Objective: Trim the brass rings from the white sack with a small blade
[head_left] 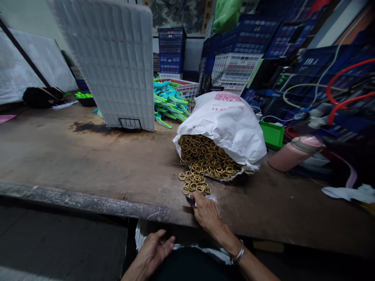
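My right hand point(206, 212) reaches over the table's front edge, its fingers closed on a small dark flat piece point(190, 200). Just beyond its fingertips lies a loose pile of brass-coloured rings point(195, 182). They spread out from the mouth of a white woven sack point(224, 121), which lies on its side and holds many more of the same rings. My left hand point(155, 248) is below the table edge, palm turned up and fingers apart, with nothing in it. Under it, part of a white bag point(142, 234) shows near my lap.
A tall white ribbed panel point(117, 66) stands on the wooden table point(88, 164). Behind the sack lie a heap of turquoise and green pieces point(171, 101) and stacked crates point(237, 66). A pink bottle point(295, 152) and a green tray point(271, 134) are to its right.
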`<act>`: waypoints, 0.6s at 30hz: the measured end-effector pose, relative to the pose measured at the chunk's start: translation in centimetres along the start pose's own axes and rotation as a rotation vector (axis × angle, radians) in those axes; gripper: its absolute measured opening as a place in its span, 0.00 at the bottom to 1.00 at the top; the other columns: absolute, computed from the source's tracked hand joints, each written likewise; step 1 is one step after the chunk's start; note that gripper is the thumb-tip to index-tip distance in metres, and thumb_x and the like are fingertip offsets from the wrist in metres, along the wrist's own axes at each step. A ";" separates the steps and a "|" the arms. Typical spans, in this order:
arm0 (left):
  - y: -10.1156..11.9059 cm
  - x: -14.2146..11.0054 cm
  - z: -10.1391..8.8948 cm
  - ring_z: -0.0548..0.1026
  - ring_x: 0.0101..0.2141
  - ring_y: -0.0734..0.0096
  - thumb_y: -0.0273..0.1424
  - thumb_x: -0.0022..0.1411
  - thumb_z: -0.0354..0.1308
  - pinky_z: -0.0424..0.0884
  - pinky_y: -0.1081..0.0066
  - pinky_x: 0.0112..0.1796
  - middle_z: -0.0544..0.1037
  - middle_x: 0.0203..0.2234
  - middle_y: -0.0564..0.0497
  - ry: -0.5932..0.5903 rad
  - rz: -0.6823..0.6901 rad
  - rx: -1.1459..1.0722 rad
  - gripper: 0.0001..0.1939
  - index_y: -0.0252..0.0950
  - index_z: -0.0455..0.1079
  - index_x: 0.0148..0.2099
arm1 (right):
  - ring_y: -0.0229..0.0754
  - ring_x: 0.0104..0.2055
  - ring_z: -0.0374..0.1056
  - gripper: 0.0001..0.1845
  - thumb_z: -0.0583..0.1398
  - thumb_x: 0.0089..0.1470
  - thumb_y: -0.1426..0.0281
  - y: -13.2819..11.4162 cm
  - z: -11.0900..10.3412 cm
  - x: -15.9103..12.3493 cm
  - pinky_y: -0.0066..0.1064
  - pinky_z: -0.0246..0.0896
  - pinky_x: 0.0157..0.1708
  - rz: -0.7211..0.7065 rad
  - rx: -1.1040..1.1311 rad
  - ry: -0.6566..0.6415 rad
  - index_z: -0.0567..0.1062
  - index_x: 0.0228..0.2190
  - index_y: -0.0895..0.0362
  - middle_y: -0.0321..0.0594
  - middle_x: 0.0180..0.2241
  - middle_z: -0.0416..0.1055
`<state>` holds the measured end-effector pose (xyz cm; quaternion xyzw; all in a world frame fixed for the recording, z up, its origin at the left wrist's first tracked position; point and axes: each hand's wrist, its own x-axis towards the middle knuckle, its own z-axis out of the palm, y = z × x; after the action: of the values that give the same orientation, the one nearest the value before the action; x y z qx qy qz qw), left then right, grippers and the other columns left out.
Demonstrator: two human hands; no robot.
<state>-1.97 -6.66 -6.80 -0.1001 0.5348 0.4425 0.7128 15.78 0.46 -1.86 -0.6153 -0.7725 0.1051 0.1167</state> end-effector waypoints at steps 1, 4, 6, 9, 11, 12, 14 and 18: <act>0.0 0.0 0.0 0.76 0.22 0.64 0.18 0.55 0.51 0.70 0.71 0.23 0.68 0.13 0.53 0.010 0.010 -0.008 0.10 0.33 0.58 0.25 | 0.38 0.31 0.66 0.13 0.50 0.45 0.81 0.1 0.1 0.0 0.28 0.41 0.26 0.000 -0.002 0.003 0.65 0.33 0.55 0.37 0.31 0.71; -0.2 0.1 -0.1 0.76 0.22 0.63 0.17 0.55 0.51 0.70 0.70 0.23 0.68 0.13 0.54 0.025 0.037 -0.029 0.11 0.34 0.56 0.24 | 0.38 0.31 0.66 0.14 0.50 0.43 0.82 0.2 0.3 -0.1 0.29 0.41 0.26 0.011 -0.005 0.004 0.65 0.33 0.55 0.36 0.31 0.71; -0.3 -0.1 -0.3 0.76 0.23 0.62 0.17 0.54 0.52 0.69 0.71 0.23 0.67 0.13 0.54 0.008 0.042 -0.035 0.12 0.35 0.56 0.24 | 0.38 0.31 0.66 0.13 0.50 0.45 0.81 0.2 0.3 -0.1 0.28 0.41 0.26 0.020 -0.003 -0.004 0.65 0.33 0.55 0.36 0.31 0.71; -0.4 -0.7 -0.6 0.76 0.24 0.65 0.22 0.53 0.56 0.67 0.73 0.21 0.70 0.16 0.52 -0.065 0.018 0.037 0.10 0.35 0.57 0.25 | 0.38 0.31 0.66 0.11 0.50 0.48 0.78 0.0 0.0 -0.1 0.28 0.43 0.27 0.047 0.007 -0.034 0.64 0.35 0.55 0.36 0.31 0.71; -0.4 -1.4 -0.7 0.75 0.22 0.70 0.27 0.52 0.58 0.65 0.77 0.19 0.73 0.20 0.49 -0.159 -0.017 0.155 0.07 0.33 0.61 0.28 | 0.39 0.31 0.66 0.11 0.51 0.49 0.76 -0.1 -0.2 -0.1 0.28 0.44 0.27 0.056 0.001 -0.046 0.64 0.37 0.55 0.37 0.31 0.71; -0.3 -1.8 -0.6 0.73 0.21 0.73 0.30 0.51 0.59 0.63 0.78 0.19 0.74 0.22 0.49 -0.218 -0.027 0.218 0.08 0.32 0.63 0.29 | 0.40 0.32 0.67 0.12 0.51 0.49 0.75 -0.1 -0.2 -0.1 0.28 0.45 0.27 0.050 -0.005 -0.045 0.63 0.38 0.55 0.38 0.32 0.71; -0.1 -2.8 -0.3 0.71 0.19 0.78 0.34 0.49 0.61 0.60 0.81 0.17 0.74 0.21 0.49 -0.339 -0.005 0.322 0.11 0.31 0.65 0.29 | 0.40 0.32 0.66 0.12 0.50 0.50 0.75 -0.2 -0.2 -0.1 0.28 0.45 0.28 0.035 -0.021 -0.036 0.63 0.39 0.55 0.39 0.33 0.71; 1.0 -4.7 1.5 0.67 0.19 0.80 0.37 0.47 0.62 0.60 0.80 0.17 0.72 0.21 0.51 -0.485 0.171 0.444 0.14 0.31 0.64 0.24 | 0.39 0.30 0.66 0.08 0.50 0.51 0.74 0.0 0.1 -0.1 0.28 0.45 0.27 0.026 -0.042 -0.041 0.64 0.35 0.55 0.38 0.32 0.71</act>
<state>-1.85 -7.66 -1.83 0.2111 0.4396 0.3841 0.7840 15.78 0.41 -1.92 -0.6252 -0.7687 0.1030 0.0869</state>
